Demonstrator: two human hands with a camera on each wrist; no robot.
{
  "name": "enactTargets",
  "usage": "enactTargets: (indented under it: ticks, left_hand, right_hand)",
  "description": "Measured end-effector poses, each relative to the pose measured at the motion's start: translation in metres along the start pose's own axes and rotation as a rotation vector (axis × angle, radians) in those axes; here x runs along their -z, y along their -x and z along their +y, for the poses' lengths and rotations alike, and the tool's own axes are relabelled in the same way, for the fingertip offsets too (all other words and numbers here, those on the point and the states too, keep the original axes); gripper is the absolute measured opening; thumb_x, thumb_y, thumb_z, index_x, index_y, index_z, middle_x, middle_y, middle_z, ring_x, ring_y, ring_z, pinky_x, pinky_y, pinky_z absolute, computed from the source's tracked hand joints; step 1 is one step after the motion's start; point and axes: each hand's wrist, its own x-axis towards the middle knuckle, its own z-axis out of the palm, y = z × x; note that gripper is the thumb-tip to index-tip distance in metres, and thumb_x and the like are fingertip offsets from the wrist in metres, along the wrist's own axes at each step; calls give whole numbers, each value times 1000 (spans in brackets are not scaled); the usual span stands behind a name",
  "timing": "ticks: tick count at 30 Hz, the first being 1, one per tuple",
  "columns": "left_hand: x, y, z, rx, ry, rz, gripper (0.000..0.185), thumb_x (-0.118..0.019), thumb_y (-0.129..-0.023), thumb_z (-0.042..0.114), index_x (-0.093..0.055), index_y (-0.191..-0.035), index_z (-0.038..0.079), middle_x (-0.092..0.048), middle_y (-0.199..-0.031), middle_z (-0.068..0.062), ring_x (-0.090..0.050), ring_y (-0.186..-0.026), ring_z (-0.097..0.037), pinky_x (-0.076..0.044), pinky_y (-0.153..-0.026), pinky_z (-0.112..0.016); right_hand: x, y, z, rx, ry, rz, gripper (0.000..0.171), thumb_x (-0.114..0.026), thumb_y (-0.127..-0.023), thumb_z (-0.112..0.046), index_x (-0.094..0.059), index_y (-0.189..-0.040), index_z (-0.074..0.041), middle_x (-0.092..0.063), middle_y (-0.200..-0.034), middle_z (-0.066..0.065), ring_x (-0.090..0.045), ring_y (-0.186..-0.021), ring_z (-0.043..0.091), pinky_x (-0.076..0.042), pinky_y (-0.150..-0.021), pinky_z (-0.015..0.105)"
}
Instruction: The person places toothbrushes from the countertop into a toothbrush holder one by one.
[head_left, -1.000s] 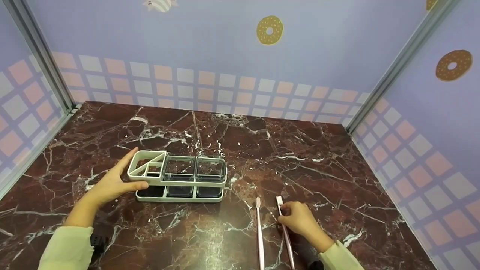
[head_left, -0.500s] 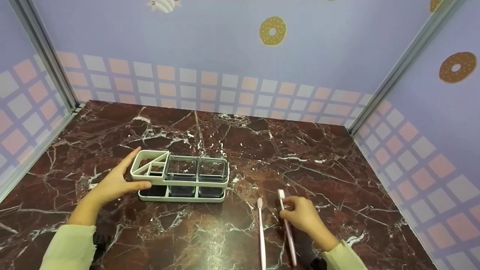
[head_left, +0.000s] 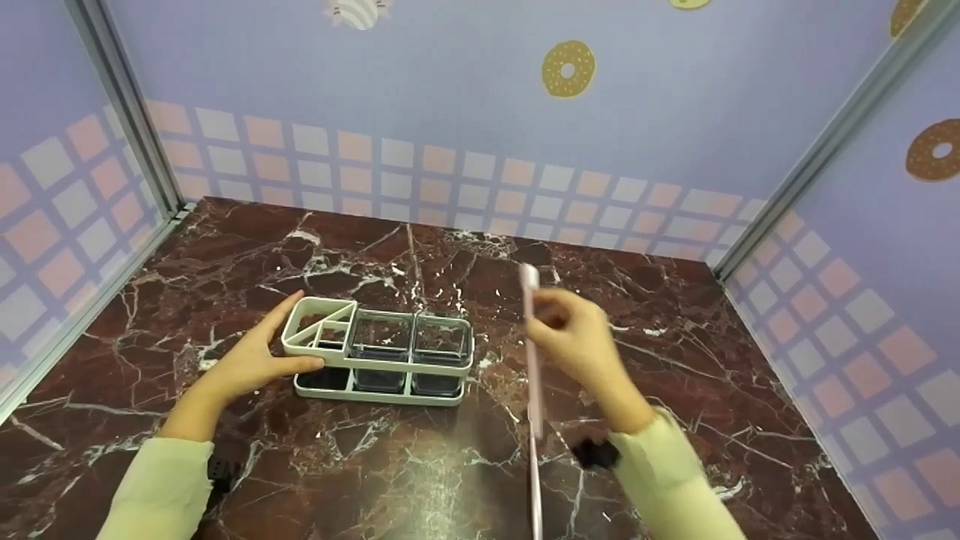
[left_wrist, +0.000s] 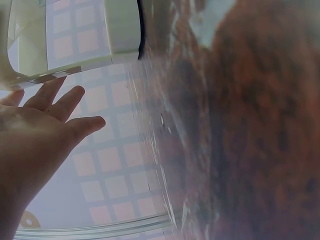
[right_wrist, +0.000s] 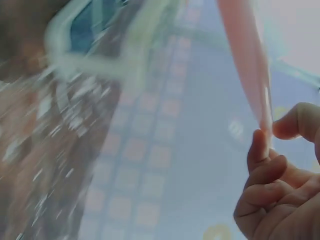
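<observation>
Two hands engaged: right hand (head_left: 577,337) pinches a pink toothbrush (head_left: 534,375) raised above the marble, right of the holder (head_left: 379,352); left hand (head_left: 251,360), fingers straight, steadies its slotted end (transfer step). Next: align over a slot.

Left hand (head_left: 251,365) lies open, fingers straight; right hand (head_left: 574,337) is raised (blurred), fingers pinched.

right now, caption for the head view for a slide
Right hand lifts a pink toothbrush beside the white holder that the left hand steadies.
</observation>
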Motion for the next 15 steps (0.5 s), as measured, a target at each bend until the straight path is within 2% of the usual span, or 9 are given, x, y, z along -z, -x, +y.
enactTargets:
  ticks: [3, 7, 11, 15]
  left_hand:
    - [0, 0, 0, -3, 3, 0, 104, -78, -79, 12, -9, -156, 12, -25, -152, -26, -39, -128, -41, -25, -109, -57]
    - [-1, 1, 0, -6, -12, 9, 104, -79, -78, 13, -10, -156, 11, -25, -151, -27, -39, -127, -42, -25, -109, -58]
    - [-2, 1, -1, -13, -26, 16, 103, -79, -78, 14, -12, -156, 10, -28, -150, -27, -40, -127, -41, -23, -110, -58]
    - [-1, 1, -1, -21, -19, 20, 103, -79, -78, 14, -12, -156, 10, -32, -147, -27, -41, -124, -40, -23, -110, -58]
  right_hand:
    - [-21, -15, -25, 39, -98, 4, 33, -68, -81, -2, -67, -113, -3, -69, -79, 7, -60, -62, 18, -54, -53, 29]
    - [-49, -32, -51, 81, -228, 26, 34, -66, -81, -1, -66, -115, -3, -68, -78, 9, -58, -62, 17, -51, -53, 25]
    - [-73, -46, -68, 95, -354, 57, 37, -64, -79, 1, -65, -116, -3, -67, -76, 10, -56, -61, 15, -48, -52, 23]
    - [-97, -58, -81, 92, -493, 94, 35, -63, -80, 3, -65, -115, -1, -66, -77, 10, -57, -63, 14, -51, -56, 24]
